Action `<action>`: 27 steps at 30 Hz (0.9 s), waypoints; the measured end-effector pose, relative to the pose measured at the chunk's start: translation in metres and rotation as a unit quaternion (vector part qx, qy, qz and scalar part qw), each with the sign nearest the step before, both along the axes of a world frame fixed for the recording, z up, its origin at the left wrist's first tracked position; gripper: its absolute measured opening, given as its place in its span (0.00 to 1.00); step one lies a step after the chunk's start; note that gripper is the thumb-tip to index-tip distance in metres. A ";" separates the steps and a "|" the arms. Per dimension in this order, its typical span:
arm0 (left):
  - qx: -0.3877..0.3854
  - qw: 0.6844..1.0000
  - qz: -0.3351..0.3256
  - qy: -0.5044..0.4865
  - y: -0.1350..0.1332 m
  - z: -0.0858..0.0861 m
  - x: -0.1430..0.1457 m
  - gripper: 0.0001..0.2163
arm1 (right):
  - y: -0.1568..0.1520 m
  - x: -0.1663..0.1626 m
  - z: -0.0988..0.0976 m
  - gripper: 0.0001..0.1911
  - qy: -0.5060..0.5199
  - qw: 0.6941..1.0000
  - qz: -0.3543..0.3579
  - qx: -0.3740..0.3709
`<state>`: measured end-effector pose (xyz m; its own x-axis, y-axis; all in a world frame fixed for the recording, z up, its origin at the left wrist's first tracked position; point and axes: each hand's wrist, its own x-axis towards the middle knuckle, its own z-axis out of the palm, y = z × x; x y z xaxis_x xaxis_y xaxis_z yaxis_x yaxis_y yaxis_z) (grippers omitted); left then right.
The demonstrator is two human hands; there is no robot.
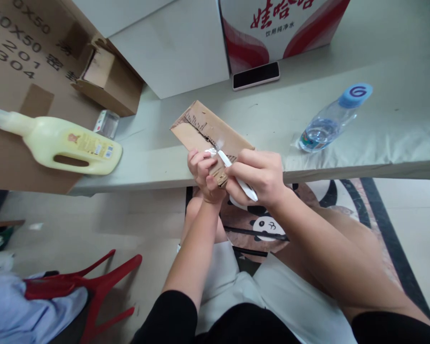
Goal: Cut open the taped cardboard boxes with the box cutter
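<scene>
A small brown cardboard box (232, 135) with dark, jagged marks along its edge is tilted over the table's front edge. My left hand (205, 174) is closed at its lower left side, fingers curled, with a crumpled shiny whitish bit (212, 151) by the fingertips. In my right hand (260, 174) is a slim white-handled tool (225, 158), gripped like a pen. Its tip meets the marked edge of the cardboard; I cannot make out what kind of tip it is. The palm of my left hand is hidden.
On the table (157, 157) are a yellow jug bottle (71, 145) at left, a clear water bottle (326, 122) at right, and a phone (256, 76) before a red-and-white carton (283, 28). Large cardboard (7, 95) stands at left. A red chair (103, 282) is on the floor.
</scene>
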<state>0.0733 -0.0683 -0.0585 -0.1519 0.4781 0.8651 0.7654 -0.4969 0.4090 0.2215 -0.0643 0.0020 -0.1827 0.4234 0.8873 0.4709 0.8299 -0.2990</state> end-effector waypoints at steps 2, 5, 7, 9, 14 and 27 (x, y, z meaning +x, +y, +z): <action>0.006 1.000 -0.010 -0.013 0.000 0.000 0.001 0.17 | -0.001 0.004 0.006 0.10 0.004 1.000 0.020 0.009; 0.009 0.999 -0.025 -0.024 0.000 0.000 0.001 0.16 | -0.002 0.006 0.009 0.09 -0.016 1.000 0.024 0.002; 0.005 1.000 -0.023 -0.020 0.000 0.000 0.001 0.16 | -0.001 0.006 0.006 0.10 -0.038 0.999 0.009 -0.015; 0.003 1.000 -0.015 -0.017 0.000 -0.001 0.001 0.16 | 0.001 0.004 0.001 0.12 -0.058 0.998 -0.010 -0.036; 0.005 1.000 -0.005 -0.025 0.001 -0.004 0.000 0.16 | 0.004 0.006 -0.004 0.13 -0.038 0.996 0.008 -0.078; 0.011 0.998 -0.037 -0.052 0.004 -0.009 0.000 0.15 | 0.007 0.042 0.022 0.09 0.242 0.967 -0.022 -0.083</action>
<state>0.0733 -0.0646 -0.0675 -0.2071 0.4731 0.8563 0.6800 -0.5596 0.4737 0.2634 -0.0572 0.0235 0.2571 0.5659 0.7834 0.2758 0.7339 -0.6207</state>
